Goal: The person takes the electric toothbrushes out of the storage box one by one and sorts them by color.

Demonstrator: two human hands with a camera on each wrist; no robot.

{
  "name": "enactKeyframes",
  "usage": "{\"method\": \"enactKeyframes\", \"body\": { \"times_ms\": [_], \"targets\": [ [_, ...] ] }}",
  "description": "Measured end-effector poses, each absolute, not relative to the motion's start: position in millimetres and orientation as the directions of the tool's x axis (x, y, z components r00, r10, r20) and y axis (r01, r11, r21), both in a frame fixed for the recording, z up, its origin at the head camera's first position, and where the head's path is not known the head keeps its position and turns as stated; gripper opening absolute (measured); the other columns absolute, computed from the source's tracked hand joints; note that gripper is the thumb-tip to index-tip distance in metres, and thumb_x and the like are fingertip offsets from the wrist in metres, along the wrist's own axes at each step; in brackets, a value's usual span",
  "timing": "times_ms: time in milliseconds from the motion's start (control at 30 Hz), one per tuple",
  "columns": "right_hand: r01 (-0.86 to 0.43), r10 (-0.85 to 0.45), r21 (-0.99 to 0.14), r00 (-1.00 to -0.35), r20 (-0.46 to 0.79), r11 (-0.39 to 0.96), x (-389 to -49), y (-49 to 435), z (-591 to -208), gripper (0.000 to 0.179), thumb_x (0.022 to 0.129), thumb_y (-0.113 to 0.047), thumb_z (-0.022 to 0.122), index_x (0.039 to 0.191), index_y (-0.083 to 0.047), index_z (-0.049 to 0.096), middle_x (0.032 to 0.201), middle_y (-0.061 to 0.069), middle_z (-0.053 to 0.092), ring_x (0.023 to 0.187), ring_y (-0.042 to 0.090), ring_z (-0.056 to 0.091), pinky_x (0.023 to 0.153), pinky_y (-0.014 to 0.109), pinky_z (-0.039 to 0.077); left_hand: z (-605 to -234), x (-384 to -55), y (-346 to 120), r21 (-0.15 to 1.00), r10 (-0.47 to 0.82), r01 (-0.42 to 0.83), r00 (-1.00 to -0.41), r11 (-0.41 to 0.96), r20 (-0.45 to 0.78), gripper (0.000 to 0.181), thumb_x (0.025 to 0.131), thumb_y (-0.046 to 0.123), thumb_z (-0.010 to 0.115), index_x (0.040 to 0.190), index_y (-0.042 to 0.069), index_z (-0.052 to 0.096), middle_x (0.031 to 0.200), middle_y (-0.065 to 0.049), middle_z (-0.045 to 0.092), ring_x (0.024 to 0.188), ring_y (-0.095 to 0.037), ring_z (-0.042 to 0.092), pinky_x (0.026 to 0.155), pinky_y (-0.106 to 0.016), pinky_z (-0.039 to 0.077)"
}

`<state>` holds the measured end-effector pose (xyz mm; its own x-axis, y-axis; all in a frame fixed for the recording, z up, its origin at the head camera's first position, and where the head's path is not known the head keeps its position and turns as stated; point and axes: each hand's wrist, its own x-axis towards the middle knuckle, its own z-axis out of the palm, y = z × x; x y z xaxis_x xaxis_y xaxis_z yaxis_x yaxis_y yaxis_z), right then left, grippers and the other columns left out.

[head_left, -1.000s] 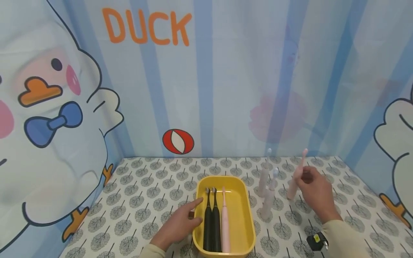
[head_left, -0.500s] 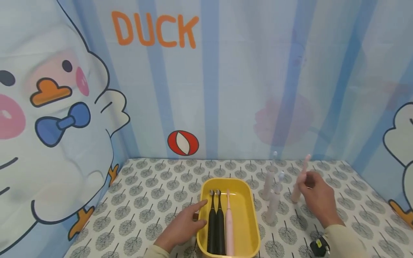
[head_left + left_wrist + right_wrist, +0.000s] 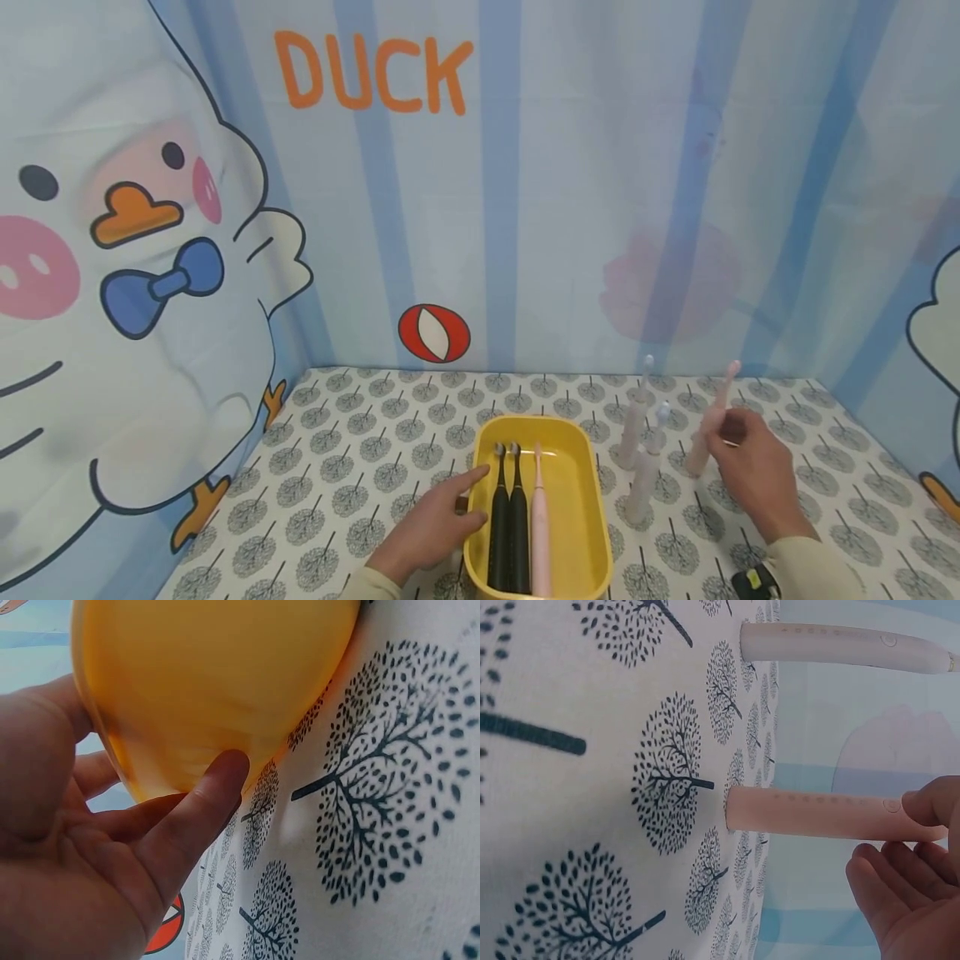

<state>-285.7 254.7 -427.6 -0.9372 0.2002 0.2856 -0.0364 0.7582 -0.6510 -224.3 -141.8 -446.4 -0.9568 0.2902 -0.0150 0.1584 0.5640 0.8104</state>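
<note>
Markings (image 3: 821, 799) dot the held pink toothbrush (image 3: 810, 819) in right-wrist view only.

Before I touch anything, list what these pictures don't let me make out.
Yellow tray: head view, near outer wall cut off by the lower edge.
Black device by the right sleeve: head view, lower part cut off by the lower edge.
Pink toothbrush in the right grip: right wrist view, part hidden by that grip; handle marks too faint to read.
Nearer pale toothbrush: head view, bristles too small and blurred.

Glossy plastic tray (image 3: 581, 517), smooth matt held toothbrush (image 3: 817, 814), cloth backdrop (image 3: 558, 167).
</note>
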Motion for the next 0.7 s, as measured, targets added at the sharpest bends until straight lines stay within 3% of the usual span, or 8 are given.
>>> {"method": "enactKeyframes", "body": {
  "times_ms": [200, 533, 700],
  "targets": [
    [0.057, 0.278, -0.666, -0.932, 0.232, 0.744, -279.3, 257.8, -420.7, 0.059, 0.092, -0.027, 0.051, 0.137, 0.006, 0.031, 0.124, 0.028, 0.048, 0.109, 0.041, 0.049, 0.078, 0.052, 0.048, -445.0, -224.4, -141.1, 0.82, 0.286, 0.143, -0.958, 0.555, -0.026, 0.06, 0.086, 0.021, 0.06, 0.142, 0.019, 0.037, 0.138, -0.008, 0.042, 0.104, -0.027, 0.056, 0.081, -0.043, 0.051],
    [0.045, 0.387, -0.733, -0.87, 0.305, 0.679, -250.3, 246.9, -382.8, 0.053, 0.094, -0.035, 0.045, 0.135, -0.002, 0.041, 0.123, 0.019, 0.054, 0.107, 0.035, 0.053, 0.076, 0.048, 0.048, -448.3, -228.8, -141.4, 0.818, 0.278, 0.108, -0.958, 0.565, -0.065, 0.06, 0.086, 0.023, 0.06, 0.142, 0.021, 0.037, 0.138, -0.005, 0.042, 0.104, -0.025, 0.056, 0.081, -0.043, 0.051],
    [-0.035, 0.421, -0.763, -0.818, 0.393, 0.645, -224.7, 225.9, -351.4, 0.044, 0.092, -0.039, 0.052, 0.127, -0.013, 0.053, 0.114, 0.006, 0.062, 0.097, 0.018, 0.058, 0.07, 0.027, 0.047, -447.6, -227.3, -140.5, 0.823, 0.273, 0.107, -0.96, 0.557, -0.06, 0.06, 0.086, 0.022, 0.061, 0.142, 0.02, 0.038, 0.138, -0.006, 0.042, 0.104, -0.026, 0.057, 0.081, -0.042, 0.051]
  ]
}}
